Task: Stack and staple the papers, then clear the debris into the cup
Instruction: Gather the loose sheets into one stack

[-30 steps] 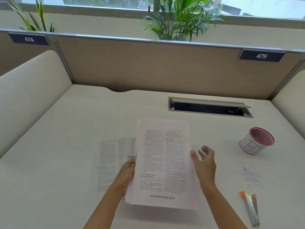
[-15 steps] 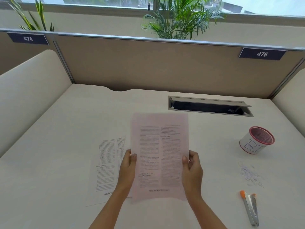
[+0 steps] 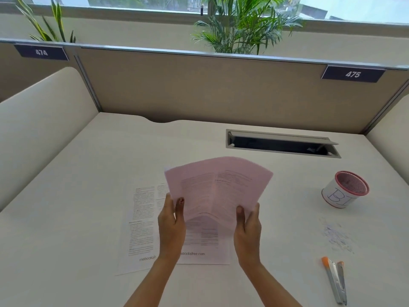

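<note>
Papers (image 3: 218,191) I held flat now bend up between my gripping left hand (image 3: 171,227) and right hand (image 3: 247,229), so stapling waits.

Daylit window (image 3: 155,2) and plants (image 3: 241,23) behind tan partition (image 3: 199,85), white desk (image 3: 88,196).

View: you have one, the head camera, wide-angle.
Position: it sits at your head, above the near edge of the bench (image 3: 66,229).
Facing: forward and down, toward the partition (image 3: 199,89).
Nearness: close; the papers (image 3: 219,191) in mid-frame are within your arm's reach.
</note>
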The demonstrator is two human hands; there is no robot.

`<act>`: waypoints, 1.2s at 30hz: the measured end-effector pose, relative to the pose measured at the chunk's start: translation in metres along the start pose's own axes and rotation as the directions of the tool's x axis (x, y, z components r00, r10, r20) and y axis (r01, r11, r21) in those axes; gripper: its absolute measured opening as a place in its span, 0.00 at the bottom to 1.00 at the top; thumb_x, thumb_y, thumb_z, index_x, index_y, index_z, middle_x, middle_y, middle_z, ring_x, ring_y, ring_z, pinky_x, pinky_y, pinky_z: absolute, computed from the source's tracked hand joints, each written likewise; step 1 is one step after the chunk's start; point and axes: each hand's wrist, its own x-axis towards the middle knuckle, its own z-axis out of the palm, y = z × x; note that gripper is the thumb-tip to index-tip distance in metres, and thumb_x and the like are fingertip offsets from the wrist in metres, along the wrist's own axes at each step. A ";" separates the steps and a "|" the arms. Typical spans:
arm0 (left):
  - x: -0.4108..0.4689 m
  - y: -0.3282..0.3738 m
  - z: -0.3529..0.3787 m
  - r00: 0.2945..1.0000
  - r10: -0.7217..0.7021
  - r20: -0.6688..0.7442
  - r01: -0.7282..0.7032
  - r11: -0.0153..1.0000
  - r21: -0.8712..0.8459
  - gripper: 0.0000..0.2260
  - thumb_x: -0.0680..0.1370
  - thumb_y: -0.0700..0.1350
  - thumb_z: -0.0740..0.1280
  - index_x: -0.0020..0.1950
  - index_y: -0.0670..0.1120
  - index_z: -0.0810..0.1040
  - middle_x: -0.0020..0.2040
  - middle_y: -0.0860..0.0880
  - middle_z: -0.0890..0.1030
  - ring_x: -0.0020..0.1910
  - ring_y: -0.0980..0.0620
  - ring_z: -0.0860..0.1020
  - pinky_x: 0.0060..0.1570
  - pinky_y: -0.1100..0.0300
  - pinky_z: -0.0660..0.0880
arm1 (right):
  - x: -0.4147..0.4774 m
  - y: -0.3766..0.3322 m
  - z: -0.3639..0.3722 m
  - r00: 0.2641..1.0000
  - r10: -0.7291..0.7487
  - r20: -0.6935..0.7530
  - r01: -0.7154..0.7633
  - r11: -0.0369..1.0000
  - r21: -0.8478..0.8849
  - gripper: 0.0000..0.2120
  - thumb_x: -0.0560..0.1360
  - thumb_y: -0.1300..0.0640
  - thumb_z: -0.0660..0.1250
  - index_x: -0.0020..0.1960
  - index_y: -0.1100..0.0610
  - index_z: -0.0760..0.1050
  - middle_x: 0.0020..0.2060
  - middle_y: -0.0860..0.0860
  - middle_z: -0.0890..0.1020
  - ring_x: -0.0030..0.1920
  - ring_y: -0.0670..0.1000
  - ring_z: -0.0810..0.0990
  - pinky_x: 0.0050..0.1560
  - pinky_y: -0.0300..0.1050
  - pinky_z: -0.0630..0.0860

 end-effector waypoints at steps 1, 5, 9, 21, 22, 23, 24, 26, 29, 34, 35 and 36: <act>0.001 0.000 -0.003 0.999 0.030 -0.029 -0.029 0.998 0.048 0.07 0.82 0.44 0.58 0.58 0.49 0.74 0.45 0.52 0.80 0.41 0.56 0.80 0.36 0.72 0.75 | 0.001 0.000 0.000 1.000 -0.001 -0.005 0.001 1.000 -0.008 0.08 0.81 0.58 0.55 0.49 0.44 0.65 0.49 0.43 0.79 0.47 0.39 0.79 0.42 0.29 0.77; 0.015 -0.005 -0.022 0.989 0.064 -0.135 -0.039 0.983 0.181 0.08 0.82 0.45 0.60 0.48 0.45 0.77 0.37 0.52 0.79 0.33 0.53 0.78 0.28 0.71 0.71 | 0.008 0.010 0.002 0.993 0.046 -0.109 -0.057 0.993 -0.105 0.05 0.82 0.58 0.54 0.51 0.54 0.68 0.47 0.52 0.78 0.47 0.50 0.79 0.42 0.32 0.75; 0.034 -0.023 -0.052 0.983 -0.135 -0.127 0.154 0.975 0.161 0.08 0.82 0.42 0.61 0.48 0.44 0.79 0.41 0.50 0.82 0.39 0.49 0.79 0.38 0.60 0.75 | 0.007 0.036 0.004 0.978 0.203 -0.055 -0.207 0.881 -0.425 0.13 0.77 0.68 0.58 0.60 0.60 0.67 0.56 0.55 0.72 0.57 0.54 0.72 0.57 0.42 0.71; 0.033 -0.062 -0.099 0.866 -0.450 -0.219 0.473 0.879 0.065 0.06 0.81 0.41 0.62 0.50 0.49 0.77 0.49 0.48 0.81 0.49 0.46 0.78 0.52 0.55 0.71 | -0.011 0.041 0.039 0.921 0.389 0.032 -0.130 0.385 -0.914 0.32 0.69 0.42 0.71 0.62 0.61 0.64 0.59 0.57 0.71 0.59 0.56 0.70 0.58 0.46 0.65; 0.032 -0.064 -0.101 0.863 -0.454 -0.222 0.477 0.877 0.062 0.05 0.81 0.42 0.62 0.49 0.48 0.78 0.49 0.47 0.82 0.49 0.45 0.78 0.53 0.54 0.71 | -0.009 0.039 0.041 0.904 0.428 0.019 -0.150 0.358 -0.921 0.31 0.70 0.42 0.70 0.61 0.61 0.63 0.59 0.57 0.71 0.60 0.56 0.70 0.58 0.47 0.65; 0.032 -0.065 -0.101 0.861 -0.458 -0.221 0.481 0.875 0.061 0.05 0.81 0.42 0.62 0.49 0.48 0.78 0.49 0.47 0.82 0.49 0.45 0.78 0.53 0.53 0.72 | -0.008 0.038 0.043 0.890 0.455 0.010 -0.167 0.345 -0.924 0.30 0.70 0.43 0.70 0.61 0.61 0.63 0.59 0.57 0.72 0.60 0.57 0.70 0.58 0.47 0.65; 0.032 -0.067 -0.102 0.858 -0.463 -0.221 0.485 0.872 0.058 0.06 0.81 0.42 0.62 0.49 0.47 0.78 0.49 0.46 0.82 0.49 0.45 0.78 0.53 0.53 0.72 | -0.007 0.038 0.046 0.882 0.472 0.005 -0.173 0.334 -0.926 0.30 0.71 0.44 0.70 0.61 0.61 0.63 0.59 0.58 0.73 0.60 0.57 0.71 0.58 0.48 0.66; 0.031 -0.070 -0.103 0.853 -0.472 -0.221 0.496 0.866 0.063 0.06 0.81 0.42 0.62 0.49 0.45 0.79 0.49 0.45 0.82 0.48 0.45 0.78 0.50 0.53 0.72 | -0.006 0.037 0.050 0.871 0.491 -0.001 -0.179 0.316 -0.932 0.28 0.72 0.46 0.70 0.61 0.61 0.62 0.59 0.58 0.74 0.60 0.57 0.71 0.57 0.48 0.66; 0.028 -0.072 -0.104 0.850 -0.482 -0.213 0.504 0.861 0.063 0.07 0.81 0.42 0.62 0.48 0.47 0.79 0.47 0.46 0.83 0.49 0.42 0.80 0.52 0.49 0.74 | -0.004 0.038 0.050 0.855 0.517 -0.023 -0.198 0.284 -0.938 0.30 0.72 0.46 0.70 0.62 0.63 0.62 0.61 0.58 0.72 0.61 0.57 0.70 0.58 0.47 0.67; 0.028 -0.072 -0.103 0.845 -0.494 -0.203 0.514 0.855 0.060 0.07 0.81 0.42 0.61 0.47 0.47 0.78 0.44 0.47 0.81 0.49 0.40 0.79 0.49 0.50 0.73 | 0.003 0.039 0.049 0.806 0.592 0.004 -0.202 0.281 -0.938 0.26 0.73 0.44 0.67 0.63 0.59 0.68 0.62 0.58 0.71 0.63 0.57 0.68 0.61 0.47 0.66; 0.028 -0.070 -0.102 0.849 -0.489 -0.200 0.509 0.858 0.062 0.07 0.81 0.42 0.61 0.49 0.46 0.78 0.46 0.46 0.82 0.49 0.41 0.79 0.48 0.52 0.72 | 0.004 0.039 0.048 0.809 0.588 0.009 -0.200 0.290 -0.936 0.23 0.74 0.46 0.67 0.63 0.59 0.68 0.62 0.58 0.71 0.63 0.57 0.69 0.61 0.47 0.66; 0.029 -0.069 -0.102 0.853 -0.482 -0.200 0.502 0.862 0.064 0.07 0.81 0.42 0.61 0.49 0.46 0.79 0.47 0.46 0.82 0.49 0.41 0.79 0.48 0.52 0.72 | 0.005 0.039 0.045 0.820 0.573 0.011 -0.205 0.311 -0.928 0.21 0.75 0.49 0.65 0.63 0.59 0.68 0.62 0.57 0.72 0.63 0.57 0.70 0.61 0.47 0.67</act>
